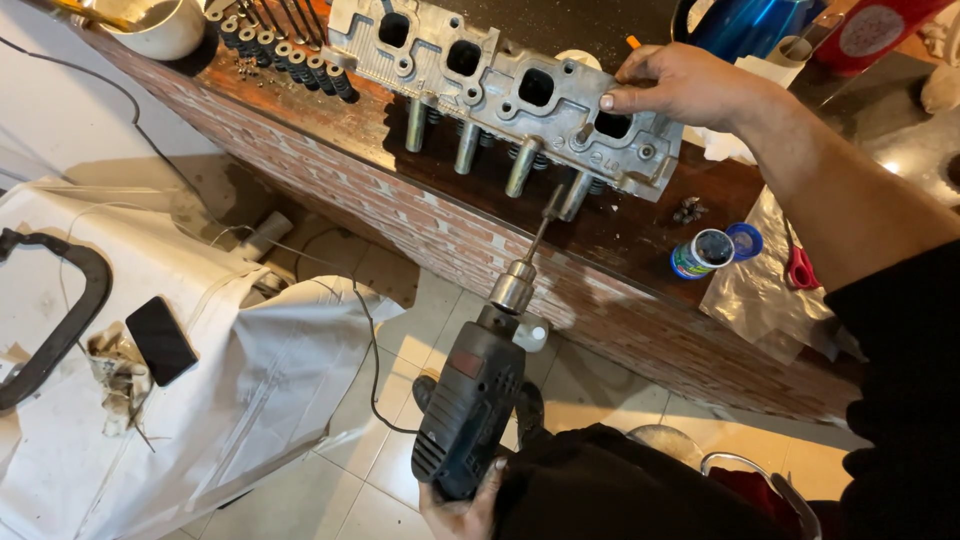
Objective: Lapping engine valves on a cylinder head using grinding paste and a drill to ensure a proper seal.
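On the far brick-faced counter [420, 215], the right hand [672, 88] grips the cylinder head [505, 90] while the left hand [462, 510] clasps the drill [478, 400].

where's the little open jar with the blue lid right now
In the head view, the small jar lies on the wooden counter right of the cylinder head, its blue lid beside it.

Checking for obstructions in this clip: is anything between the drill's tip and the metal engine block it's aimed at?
Nothing visible: the drill bit runs straight to the engine block, steadied by the right hand.
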